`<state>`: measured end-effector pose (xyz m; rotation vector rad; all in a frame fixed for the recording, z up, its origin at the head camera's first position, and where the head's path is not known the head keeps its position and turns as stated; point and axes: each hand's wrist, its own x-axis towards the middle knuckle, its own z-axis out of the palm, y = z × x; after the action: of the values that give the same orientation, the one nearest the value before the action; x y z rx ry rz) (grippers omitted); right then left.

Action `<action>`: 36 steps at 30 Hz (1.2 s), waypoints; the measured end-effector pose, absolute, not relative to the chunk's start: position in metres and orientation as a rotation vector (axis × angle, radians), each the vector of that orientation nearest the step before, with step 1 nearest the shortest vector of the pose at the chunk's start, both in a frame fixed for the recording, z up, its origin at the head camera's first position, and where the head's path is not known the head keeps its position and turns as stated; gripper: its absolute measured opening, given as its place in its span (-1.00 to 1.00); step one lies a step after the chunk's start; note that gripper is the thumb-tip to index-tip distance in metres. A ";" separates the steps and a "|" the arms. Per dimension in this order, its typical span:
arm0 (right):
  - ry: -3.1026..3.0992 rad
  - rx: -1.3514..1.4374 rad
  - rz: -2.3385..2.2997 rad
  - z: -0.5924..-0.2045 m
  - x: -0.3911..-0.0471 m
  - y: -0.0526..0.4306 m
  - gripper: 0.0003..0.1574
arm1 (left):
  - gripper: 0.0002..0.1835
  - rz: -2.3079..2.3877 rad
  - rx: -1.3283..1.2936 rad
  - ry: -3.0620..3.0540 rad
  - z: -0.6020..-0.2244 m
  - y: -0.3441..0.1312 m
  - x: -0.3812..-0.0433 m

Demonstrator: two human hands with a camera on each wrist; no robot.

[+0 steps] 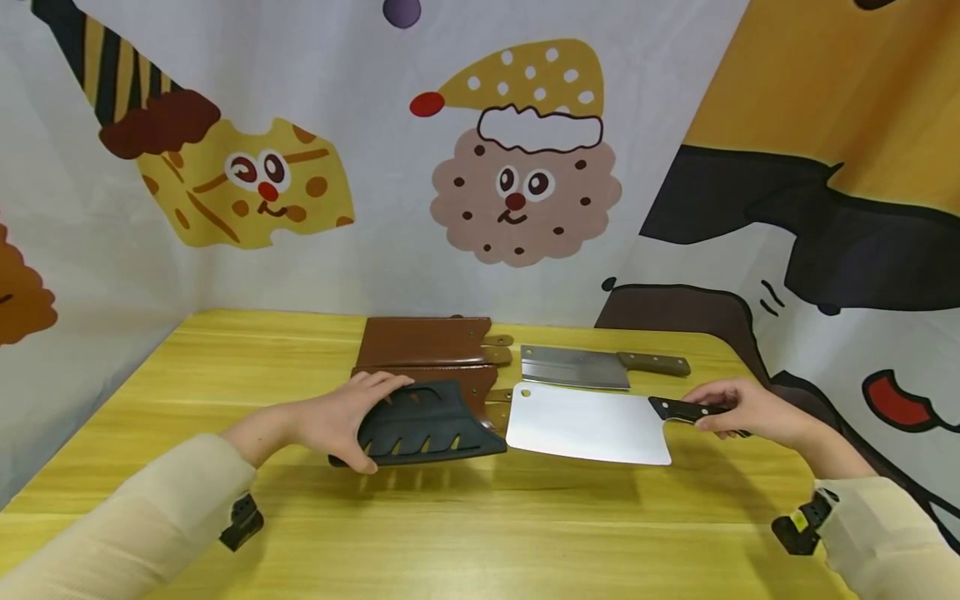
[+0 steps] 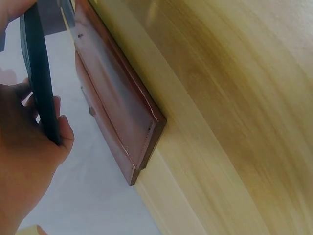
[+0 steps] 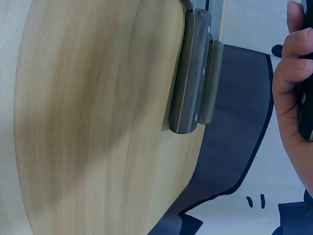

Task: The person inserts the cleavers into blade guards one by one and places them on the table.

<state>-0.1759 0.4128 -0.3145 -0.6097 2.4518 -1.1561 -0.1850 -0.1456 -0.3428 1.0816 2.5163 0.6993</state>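
Observation:
My left hand [image 1: 326, 425] grips a black slotted blade guard [image 1: 431, 429] by its left end, above the table; in the left wrist view the guard [image 2: 40, 73] is seen edge-on between thumb and fingers. My right hand [image 1: 757, 412] holds a cleaver [image 1: 588, 423] by its black handle, the wide bare blade pointing left. The blade's end is close to the guard's right tip; whether they touch I cannot tell. In the right wrist view, curled fingers [image 3: 293, 63] wrap the handle at the right edge.
Two brown leather knife sheaths [image 1: 423, 340] with strap tabs lie at the back of the wooden table [image 1: 480, 533]. Right of them lies another cleaver [image 1: 573, 367] with a brown handle; the right wrist view shows two handles [image 3: 190, 73] side by side. A printed curtain [image 1: 375, 275] hangs behind.

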 end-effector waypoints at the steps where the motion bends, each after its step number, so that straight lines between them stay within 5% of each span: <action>1: 2.448 -0.619 -1.158 -0.315 -0.176 0.413 -0.56 | 0.13 0.700 1.085 2.516 -0.343 -0.146 -0.185; 11: 2.492 -0.622 -1.109 -0.316 -0.176 0.408 -0.70 | 0.11 0.681 1.113 2.534 -0.339 -0.145 -0.184; 36: 2.490 -0.641 -1.080 -0.317 -0.181 0.379 -0.56 | 0.12 0.644 1.056 2.410 -0.332 -0.116 -0.181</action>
<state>-0.1812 0.3788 -0.3173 -0.6411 2.4897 -1.0801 -0.1812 -0.1161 -0.3319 1.0562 2.4103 0.6441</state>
